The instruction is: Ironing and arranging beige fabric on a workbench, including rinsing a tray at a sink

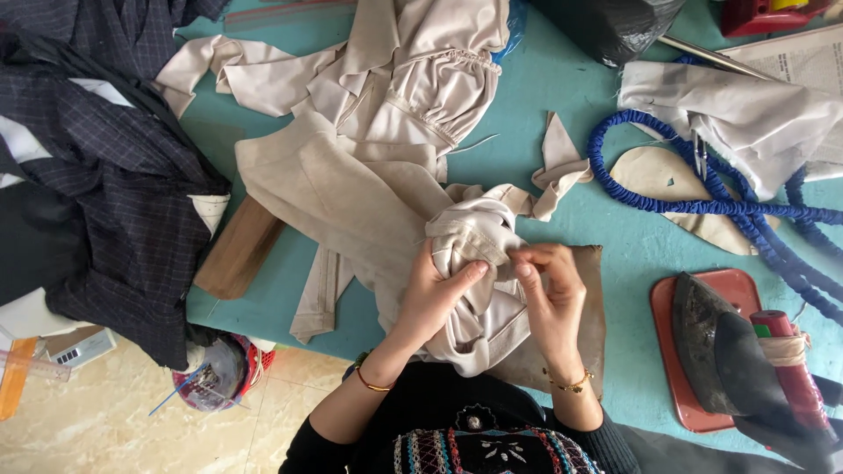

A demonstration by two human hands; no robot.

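A beige garment (369,167) lies spread over the teal table (562,79), with a bunched part near the front edge. My left hand (435,294) grips that bunched fabric from the left, thumb pressed on a fold. My right hand (549,290) pinches the same fold from the right with fingertips close to my left thumb. Both wrists wear thin bracelets. Whether a needle is held I cannot see.
A dark checked garment (105,184) is piled at the left. A wooden block (239,250) pokes from under the beige cloth. A blue cord (702,206), white fabric (746,114) and small snips (700,156) lie right. An iron (729,351) rests on a red tray (667,351).
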